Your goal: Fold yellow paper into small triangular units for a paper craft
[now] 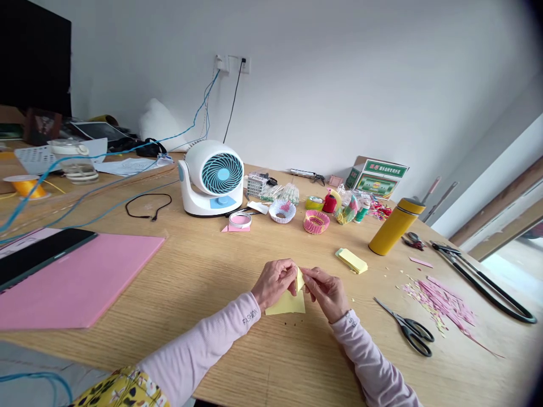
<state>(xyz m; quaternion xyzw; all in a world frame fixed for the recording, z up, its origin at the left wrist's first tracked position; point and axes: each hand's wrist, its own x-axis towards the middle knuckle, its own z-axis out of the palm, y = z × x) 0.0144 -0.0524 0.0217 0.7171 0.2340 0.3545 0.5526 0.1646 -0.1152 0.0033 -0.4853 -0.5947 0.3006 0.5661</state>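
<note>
A small folded piece of yellow paper is pinched between both hands, just above the table. My left hand closes on its left side, and my right hand grips its right edge between thumb and fingers. Beneath them a flat yellow paper sheet lies on the wood, partly covered by my left hand. Beyond my right hand rests a stack of yellow paper strips. Black-handled scissors lie to the right, blades pointing toward the hands.
A white fan stands behind the hands. Pink paper sheets lie at left, with a black device on them. Two paper rings, one pink, one white, sit at the back. A yellow bottle and pink paper scraps are at right.
</note>
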